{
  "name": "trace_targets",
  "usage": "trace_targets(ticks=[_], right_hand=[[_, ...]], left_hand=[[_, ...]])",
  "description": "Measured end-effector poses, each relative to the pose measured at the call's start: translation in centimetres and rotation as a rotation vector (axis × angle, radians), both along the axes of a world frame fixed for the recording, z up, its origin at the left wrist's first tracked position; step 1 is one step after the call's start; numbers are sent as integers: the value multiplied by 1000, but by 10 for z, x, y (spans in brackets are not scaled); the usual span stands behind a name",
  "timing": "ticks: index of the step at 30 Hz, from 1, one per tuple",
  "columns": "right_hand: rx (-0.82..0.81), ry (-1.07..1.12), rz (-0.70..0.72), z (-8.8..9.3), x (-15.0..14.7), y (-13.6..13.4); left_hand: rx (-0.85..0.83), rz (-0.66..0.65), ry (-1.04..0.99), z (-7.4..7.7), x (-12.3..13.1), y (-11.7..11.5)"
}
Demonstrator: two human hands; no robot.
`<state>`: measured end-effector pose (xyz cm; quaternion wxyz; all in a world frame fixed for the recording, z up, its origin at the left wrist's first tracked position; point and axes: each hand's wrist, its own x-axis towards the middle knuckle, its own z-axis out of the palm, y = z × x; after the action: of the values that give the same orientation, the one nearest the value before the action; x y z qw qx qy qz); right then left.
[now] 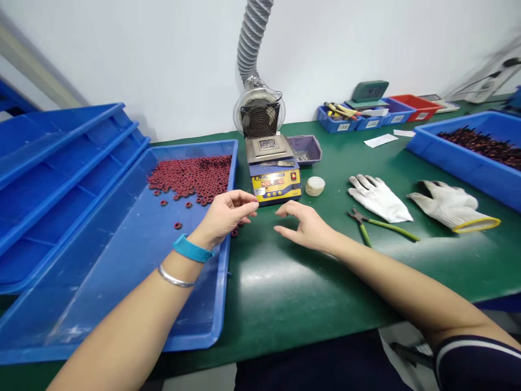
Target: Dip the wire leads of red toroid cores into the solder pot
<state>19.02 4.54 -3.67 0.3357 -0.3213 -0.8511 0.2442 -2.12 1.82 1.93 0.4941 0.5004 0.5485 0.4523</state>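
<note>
My left hand (230, 213) is over the right rim of a blue tray (122, 260), thumb and fingers pinched together on a small red part that barely shows at the fingertips. More red parts lie just below that hand at the tray's edge. To its right, my right hand (305, 225) hovers above the green table with thumb and fingers apart and nothing between them. Many red ring-shaped parts (191, 176) are heaped at the tray's far end. Behind my hands stands a soldering pot (277, 182) with a lit red display, a metal top and a tool lying across it.
A round white pad (315, 186), green-handled pliers (382, 225) and white gloves (380, 198) lie to the right. Stacked blue trays (65, 179) stand left. A purple bin (305, 149), small boxes (336, 125) and a blue bin (468, 163) are farther back. An exhaust hose (254, 38) hangs overhead.
</note>
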Motion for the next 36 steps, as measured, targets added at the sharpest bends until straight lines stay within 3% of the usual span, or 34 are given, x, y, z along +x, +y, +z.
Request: trace_targets(ticks=[2,4,8,11,16,24,27,36], right_hand=[[37,-157,-56,6,35,-6],[80,-265,-220,3,75,-15],[120,-481,-679,-23,143,-38],[27,-655,-804,-39,167,-52],[-32,-755,-831,-39,179,-68],[-20,-850,-575,-21,193,-82],[-59,-884,-501,-16,193,-85],[5,-840,-487,-23,198,-94]], left_hand=[[-43,-36,-6,-2,9,-4],[-110,-80,-18,-5,18,-8],[-245,-211,-41,-11,33,-15],[-280,-296,-27,-15,38,-18],[-302,-416,23,-17,36,-18],[-306,-593,106,-14,35,-20],[-313,-614,124,-13,34,-21],[-321,-627,223,-14,33,-20]])
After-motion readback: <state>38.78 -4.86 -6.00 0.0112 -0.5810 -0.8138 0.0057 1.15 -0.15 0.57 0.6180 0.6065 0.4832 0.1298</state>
